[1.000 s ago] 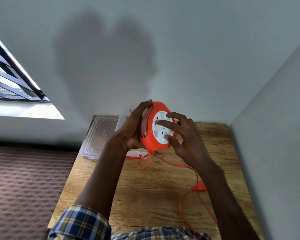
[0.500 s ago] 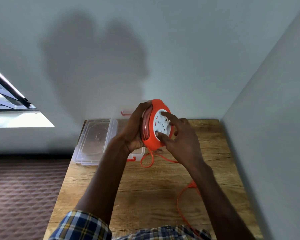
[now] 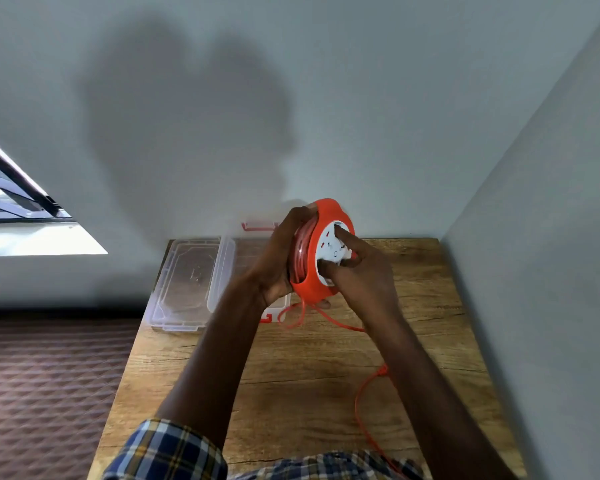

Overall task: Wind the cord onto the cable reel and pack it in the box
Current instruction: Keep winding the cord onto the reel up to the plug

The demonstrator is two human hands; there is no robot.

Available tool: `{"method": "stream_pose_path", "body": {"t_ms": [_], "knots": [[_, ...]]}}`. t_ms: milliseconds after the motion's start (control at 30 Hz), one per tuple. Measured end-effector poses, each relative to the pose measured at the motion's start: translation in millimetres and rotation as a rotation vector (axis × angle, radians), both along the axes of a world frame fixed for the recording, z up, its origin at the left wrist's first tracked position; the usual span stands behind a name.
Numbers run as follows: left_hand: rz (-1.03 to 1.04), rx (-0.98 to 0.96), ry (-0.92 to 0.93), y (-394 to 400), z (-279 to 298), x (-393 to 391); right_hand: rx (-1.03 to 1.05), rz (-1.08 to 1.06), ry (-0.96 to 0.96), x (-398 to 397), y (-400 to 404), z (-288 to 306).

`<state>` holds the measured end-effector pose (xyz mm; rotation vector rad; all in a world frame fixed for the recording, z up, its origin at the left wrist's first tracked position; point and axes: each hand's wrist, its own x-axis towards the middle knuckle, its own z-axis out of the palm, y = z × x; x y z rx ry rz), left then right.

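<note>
An orange cable reel (image 3: 314, 268) with a white socket face (image 3: 329, 249) is held upright above the wooden table (image 3: 309, 368). My left hand (image 3: 279, 258) grips its back and rim. My right hand (image 3: 355, 268) presses its fingers and thumb on the white face. Orange cord (image 3: 366, 396) hangs from the reel's underside, loops on the table and trails toward the near edge past my right forearm. The clear plastic box (image 3: 278, 308) with red latches sits behind my left hand, mostly hidden.
The box's clear lid (image 3: 187, 282) lies flat at the table's far left corner. Grey walls close the far side and the right side of the table. Patterned brown floor lies to the left, with a window beyond.
My right hand's fingers have turned clockwise on the white face. The loose cord on the table has shortened and its loop has shifted toward the reel.
</note>
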<state>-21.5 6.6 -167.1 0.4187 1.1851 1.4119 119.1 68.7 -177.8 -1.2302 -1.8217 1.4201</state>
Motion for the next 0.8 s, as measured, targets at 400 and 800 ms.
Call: {"method": "stream_pose_path", "body": {"t_ms": [400,800], "knots": [[-0.027,0.068,-0.165,-6,5,-7,0.367,-0.021,-0.115,8,-8,-2],[-0.108,0.068,-0.215,-11,2,-24,0.624,0.38,-0.183,22,6,20]]}}
